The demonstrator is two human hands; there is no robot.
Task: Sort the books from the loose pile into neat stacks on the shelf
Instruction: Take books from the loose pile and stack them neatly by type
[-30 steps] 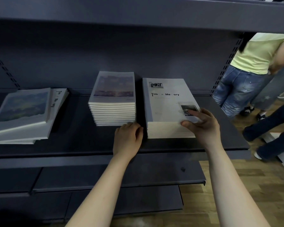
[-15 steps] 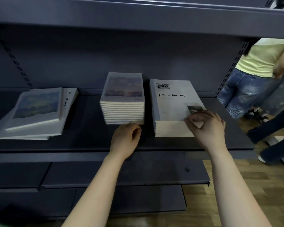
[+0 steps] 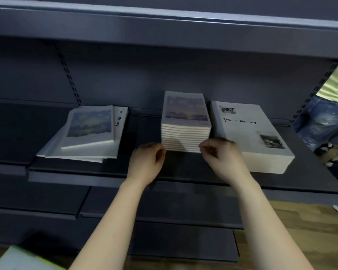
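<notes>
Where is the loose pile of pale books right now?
Head view: the loose pile of pale books lies askew on the left part of the dark grey metal shelf, left of the neat stack of small picture-cover books.

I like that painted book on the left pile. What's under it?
Under the painted book lies a bigger white book, its black title peeking out. Below, edges of more books show; their covers are hidden.
</notes>
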